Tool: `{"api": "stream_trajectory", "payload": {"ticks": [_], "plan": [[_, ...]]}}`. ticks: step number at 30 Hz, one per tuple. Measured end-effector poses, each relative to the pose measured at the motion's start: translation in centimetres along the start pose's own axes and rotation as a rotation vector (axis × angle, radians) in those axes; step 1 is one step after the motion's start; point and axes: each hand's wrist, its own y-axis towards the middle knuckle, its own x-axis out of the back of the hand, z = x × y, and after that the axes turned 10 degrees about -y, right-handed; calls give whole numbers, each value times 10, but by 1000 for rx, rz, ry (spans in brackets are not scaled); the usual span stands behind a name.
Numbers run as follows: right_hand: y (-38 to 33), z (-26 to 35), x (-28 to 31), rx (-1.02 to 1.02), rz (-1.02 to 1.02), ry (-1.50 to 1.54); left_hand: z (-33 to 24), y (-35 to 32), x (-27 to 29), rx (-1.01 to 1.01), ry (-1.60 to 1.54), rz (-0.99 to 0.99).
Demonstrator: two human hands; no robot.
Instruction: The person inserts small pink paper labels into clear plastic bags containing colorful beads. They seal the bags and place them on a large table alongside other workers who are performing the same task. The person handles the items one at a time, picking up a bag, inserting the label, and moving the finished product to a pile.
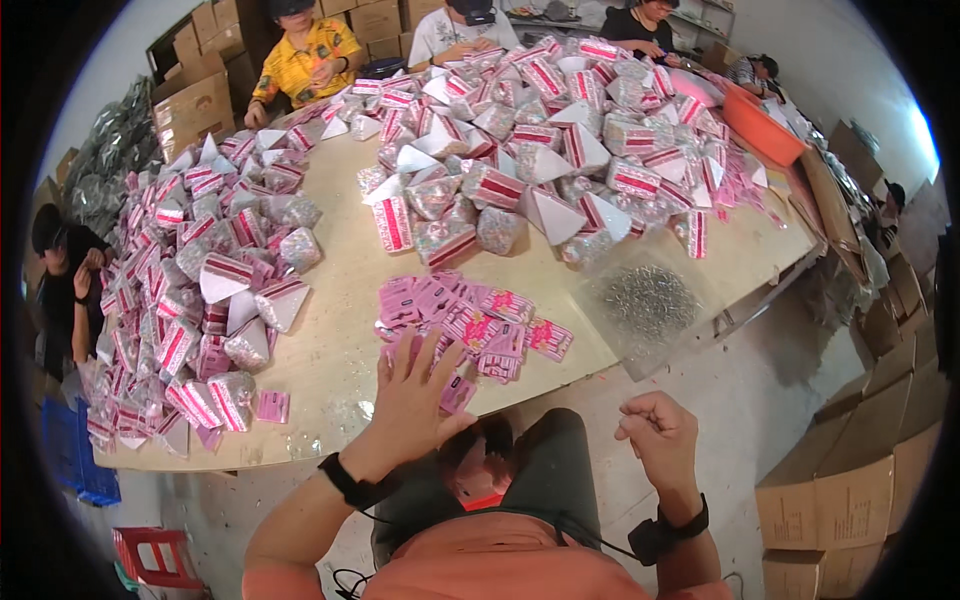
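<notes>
My left hand [408, 408] is open, its fingers spread over the near edge of a pile of pink printed cards [470, 322]. One pink card [457, 394] lies next to its fingertips, close to the table's front edge. Past that edge, to the right, my right hand [660, 438] is raised with its fingers curled together. Whatever it pinches, if anything, is too small or hidden to make out. Nearest to it on the table, many small metal pieces [648, 300] lie in a shallow clear tray [592, 290].
Heaps of clear bags with pink-and-white labels [545, 160] cover the far side and left of the table [340, 215]. An orange basin [762, 128] sits at the far right. Several people work around the table. Cardboard boxes [855, 500] stack at right; a red stool [155, 556] stands lower left.
</notes>
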Motion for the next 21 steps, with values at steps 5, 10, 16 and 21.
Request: {"api": "stream_trajectory", "payload": {"ticks": [5, 10, 16, 21], "plan": [[2, -5, 1, -35, 31, 10, 18, 28, -15, 76, -76, -38], [6, 8, -16, -49, 108, 40, 6, 54, -29, 160, -70, -41], [8, 2, -27, 39, 135, 26, 0, 47, -16, 95, -91, -101], [8, 2, -34, -16, 175, 63, 29, 60, 1, 183, -182, -311]]}}
